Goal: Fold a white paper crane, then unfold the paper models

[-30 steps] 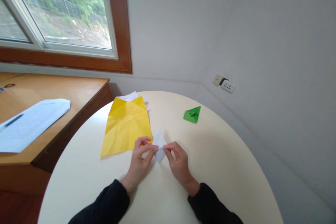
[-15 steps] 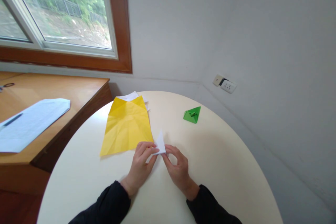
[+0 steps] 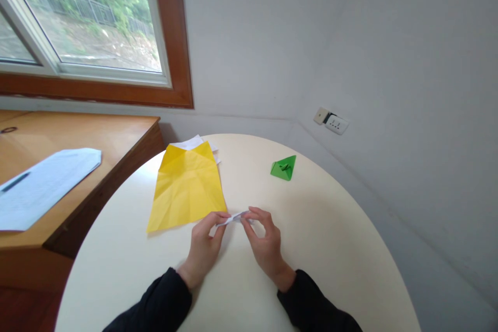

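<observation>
A small folded white paper [image 3: 235, 217] is held between my two hands over the middle of the round table. My left hand [image 3: 206, 241] pinches its left end between thumb and fingers. At the right end, my right hand [image 3: 266, 241] grips it the same way, with thumb and forefinger forming a ring. The paper is seen nearly edge-on, and the fingertips cover parts of it. Just beyond my left hand lies a creased yellow paper sheet [image 3: 187, 187]. Farther off to the right sits a folded green paper piece [image 3: 284, 168].
White paper scraps [image 3: 190, 142] stick out from behind the yellow sheet on the round white table [image 3: 327, 249]. To the left, a wooden desk [image 3: 124, 135] bears printed sheets [image 3: 58, 181], a pen [image 3: 15, 181] and part of a pair of scissors [image 3: 8, 130]. Walls stand close behind.
The white paper stood up as a pointed shape; now it lies flatter and stretches wider between my fingertips. My hands have moved slightly apart. The view has shifted a little.
</observation>
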Demonstrator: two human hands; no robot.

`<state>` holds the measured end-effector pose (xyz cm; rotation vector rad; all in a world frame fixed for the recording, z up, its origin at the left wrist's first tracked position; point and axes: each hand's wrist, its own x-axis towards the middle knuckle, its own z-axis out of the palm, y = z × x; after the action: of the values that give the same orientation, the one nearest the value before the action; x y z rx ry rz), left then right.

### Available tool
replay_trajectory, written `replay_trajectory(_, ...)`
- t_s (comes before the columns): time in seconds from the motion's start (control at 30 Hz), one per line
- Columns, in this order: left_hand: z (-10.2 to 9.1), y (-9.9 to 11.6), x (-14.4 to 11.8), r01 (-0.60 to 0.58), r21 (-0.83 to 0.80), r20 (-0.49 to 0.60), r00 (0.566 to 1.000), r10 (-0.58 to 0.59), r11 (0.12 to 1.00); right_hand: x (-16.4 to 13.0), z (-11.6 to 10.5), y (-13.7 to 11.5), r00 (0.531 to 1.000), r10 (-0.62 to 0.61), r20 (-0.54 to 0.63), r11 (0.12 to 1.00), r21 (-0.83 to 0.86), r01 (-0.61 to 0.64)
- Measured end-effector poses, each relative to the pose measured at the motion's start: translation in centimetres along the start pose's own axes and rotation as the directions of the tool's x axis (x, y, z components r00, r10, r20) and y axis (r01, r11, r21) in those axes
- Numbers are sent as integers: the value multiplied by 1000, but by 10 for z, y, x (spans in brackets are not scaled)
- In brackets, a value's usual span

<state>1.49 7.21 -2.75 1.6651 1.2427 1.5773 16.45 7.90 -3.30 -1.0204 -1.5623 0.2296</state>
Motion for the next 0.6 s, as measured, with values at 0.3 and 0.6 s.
replay_trajectory(0.3,2,3,12,234,-254,-97,959,-265,939,3,2,12,971,231,63,950,201,-239)
replay_trajectory(0.6,-4,-2,27,362,-408,-114,891,-440,838,6,6,15,940,338,48,888,315,-335)
